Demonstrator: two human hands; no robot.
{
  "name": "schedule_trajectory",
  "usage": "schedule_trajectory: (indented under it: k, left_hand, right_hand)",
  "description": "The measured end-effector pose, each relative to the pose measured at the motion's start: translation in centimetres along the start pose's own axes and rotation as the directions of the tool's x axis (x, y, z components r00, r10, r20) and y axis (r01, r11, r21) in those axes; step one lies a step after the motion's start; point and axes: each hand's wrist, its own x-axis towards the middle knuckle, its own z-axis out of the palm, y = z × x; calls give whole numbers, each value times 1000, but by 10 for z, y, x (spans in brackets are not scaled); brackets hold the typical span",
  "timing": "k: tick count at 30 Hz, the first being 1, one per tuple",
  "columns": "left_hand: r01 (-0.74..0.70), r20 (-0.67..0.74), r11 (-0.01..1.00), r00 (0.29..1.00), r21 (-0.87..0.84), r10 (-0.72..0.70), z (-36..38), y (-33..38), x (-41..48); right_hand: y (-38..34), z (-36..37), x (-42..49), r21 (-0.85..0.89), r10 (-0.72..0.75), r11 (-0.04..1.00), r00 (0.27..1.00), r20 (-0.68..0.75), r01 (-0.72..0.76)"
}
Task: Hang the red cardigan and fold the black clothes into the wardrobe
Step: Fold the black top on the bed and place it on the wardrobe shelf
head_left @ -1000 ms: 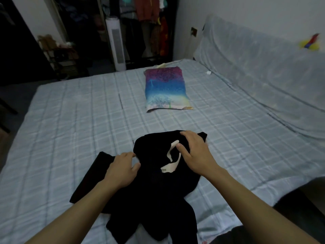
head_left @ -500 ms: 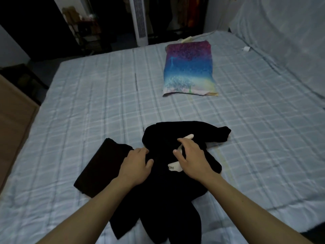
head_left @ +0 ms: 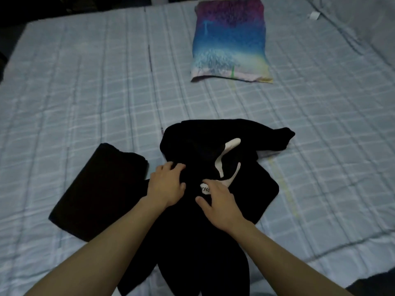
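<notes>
Bedroom in a home. Bed (head_left: 85,92) with a pale blue checked sheet fills nearly the whole frame. Rainbow-print pillow (head_left: 229,39) lies at upper right of centre, black clothes (head_left: 252,193) on the sheet at lower centre. Dim indoor light.

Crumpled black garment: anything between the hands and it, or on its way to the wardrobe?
Nothing between: the left hand grips the crumpled black garment, and the right hand rests on it. The wardrobe is out of view.
</notes>
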Motion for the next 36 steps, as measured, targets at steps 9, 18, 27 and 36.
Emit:
schedule_trajectory:
  k: [9,18,27,36]
  left_hand:
    - [24,-10,999,1000,-42,-24,34,-15,-3]
    - [-166,-128,974,981,-156,146,27,-14,-31]
    - [-289,-404,924,898,-249,172,-31,4,-70]
    - [-280,-355,931,916,-236,186,-130,42,-112]
  right_hand:
    - [2,50,9,116,155,980,986,65,-161]
    - [-9,62,10,6,222,975,970,-101,-223]
    - [-39,6,-29,214,5,974,943,-332,70]
    - [-131,-111,-57,195,-136,942,842,-522,273]
